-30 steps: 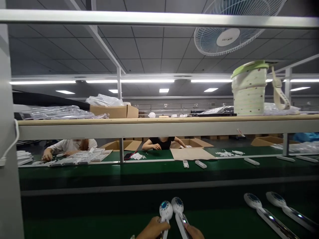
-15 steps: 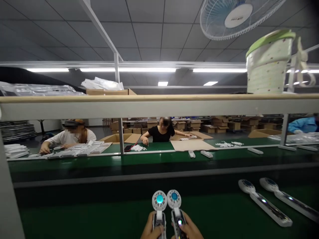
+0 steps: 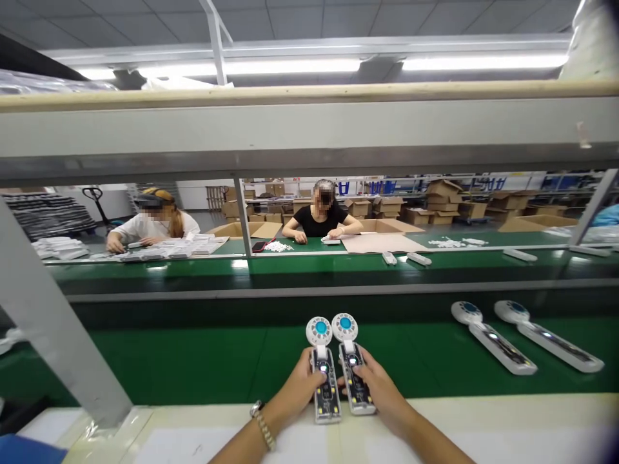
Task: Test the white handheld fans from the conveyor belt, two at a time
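Note:
My left hand [image 3: 300, 385] is closed around a white handheld device [image 3: 327, 394] with a round, slotted head and a blue centre. Its open handle shows a black circuit board with small lights, and my thumb presses on the board. A matching device [image 3: 358, 390] is gripped by my right hand [image 3: 380, 386], with that thumb on its board too. Both devices point away from me, their round heads nearly touching. To the right, two similar devices, a nearer one [image 3: 503, 348] and a farther one [image 3: 561, 345], lie on the green belt with lights glowing in their handles.
The green conveyor belt [image 3: 193, 361] runs across in front of me, beyond a pale table edge [image 3: 184, 438]. A metal post [image 3: 62, 328] stands at left, and a shelf beam [image 3: 290, 129] spans overhead. Two co-workers, one in white [image 3: 130, 229] and one in black [image 3: 316, 222], sit opposite.
My view has tilted down, bringing my forearms and the table edge into sight. The left device's blue centre, bright before, is now dimmer. The co-worker in black has drawn a white part in front.

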### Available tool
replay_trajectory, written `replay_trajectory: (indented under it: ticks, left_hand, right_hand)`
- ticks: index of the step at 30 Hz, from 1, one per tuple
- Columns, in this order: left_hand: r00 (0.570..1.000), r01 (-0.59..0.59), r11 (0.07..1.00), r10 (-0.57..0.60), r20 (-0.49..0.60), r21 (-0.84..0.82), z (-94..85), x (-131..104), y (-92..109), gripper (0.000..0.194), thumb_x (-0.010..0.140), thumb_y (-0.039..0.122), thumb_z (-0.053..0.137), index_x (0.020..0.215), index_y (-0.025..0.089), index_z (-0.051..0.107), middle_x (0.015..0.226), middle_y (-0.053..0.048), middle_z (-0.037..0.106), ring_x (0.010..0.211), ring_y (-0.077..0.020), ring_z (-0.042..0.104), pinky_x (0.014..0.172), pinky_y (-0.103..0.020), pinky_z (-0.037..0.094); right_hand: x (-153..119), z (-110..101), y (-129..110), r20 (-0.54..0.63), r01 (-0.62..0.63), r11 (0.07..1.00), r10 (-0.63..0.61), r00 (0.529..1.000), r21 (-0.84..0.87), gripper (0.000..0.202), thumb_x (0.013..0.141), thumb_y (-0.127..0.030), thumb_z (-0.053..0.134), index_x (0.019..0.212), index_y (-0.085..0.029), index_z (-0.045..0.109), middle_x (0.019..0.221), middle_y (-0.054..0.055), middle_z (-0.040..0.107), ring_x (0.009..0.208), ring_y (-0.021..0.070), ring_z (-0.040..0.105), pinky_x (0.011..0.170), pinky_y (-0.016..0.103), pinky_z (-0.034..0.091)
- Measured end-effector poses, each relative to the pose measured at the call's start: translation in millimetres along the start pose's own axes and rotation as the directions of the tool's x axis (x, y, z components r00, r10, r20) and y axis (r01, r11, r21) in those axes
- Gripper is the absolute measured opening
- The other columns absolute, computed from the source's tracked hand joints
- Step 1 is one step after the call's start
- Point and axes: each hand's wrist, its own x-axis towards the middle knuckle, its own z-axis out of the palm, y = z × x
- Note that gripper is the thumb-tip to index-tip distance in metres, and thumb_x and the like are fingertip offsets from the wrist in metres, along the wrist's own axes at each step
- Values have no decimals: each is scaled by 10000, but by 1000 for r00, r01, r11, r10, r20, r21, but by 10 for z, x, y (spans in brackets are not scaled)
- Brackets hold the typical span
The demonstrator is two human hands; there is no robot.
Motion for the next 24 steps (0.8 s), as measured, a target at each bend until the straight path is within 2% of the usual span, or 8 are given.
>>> replay_trajectory:
  ticks: [6,12,18,21,24]
  left_hand:
    - [998,0,999,2,58,-37,3,-34,56,414,698,184,563,1072,155,389,960,-72,528,917,-216,533,829,-366,405]
    - [995,-26,998,31,93,-53,-26,-5,-3,465,722,270,603,1109,154,372,1054,-121,532,977,-255,539,857,-400,406]
    - [997,-32,999,34,72,-27,-7,-8,10,460,728,236,586,1120,153,362,1063,-121,539,964,-248,551,869,-406,408]
    - [997,-38,998,41,64,-50,-3,-21,28,460,725,238,595,1114,147,367,1062,-126,541,982,-251,542,871,-403,409]
    - [996,1,996,7,89,-88,-14,-23,22,447,738,259,599,1114,160,377,1057,-118,547,988,-249,543,865,-401,413]
  right_hand:
    - [-43,-5,-64,155,84,995,-74,985,-61,508,772,-367,544,1212,-206,348,928,56,633,834,219,619,792,373,447]
    - [-56,-14,-68,151,125,989,-113,982,-74,514,761,-415,566,1202,-227,380,1145,81,555,1015,234,550,866,369,416]
    - [-85,-10,-91,213,148,988,-136,968,-43,466,785,-407,549,1184,-230,386,1142,84,551,1062,247,521,886,382,405]
    - [-82,-6,-80,178,126,992,-120,977,-22,528,762,-406,571,1209,-224,358,1117,86,563,1006,237,552,871,374,413]
    - [-58,-4,-44,95,31,999,-30,995,-9,657,734,-407,579,1272,-220,251,963,71,617,783,207,615,765,377,459]
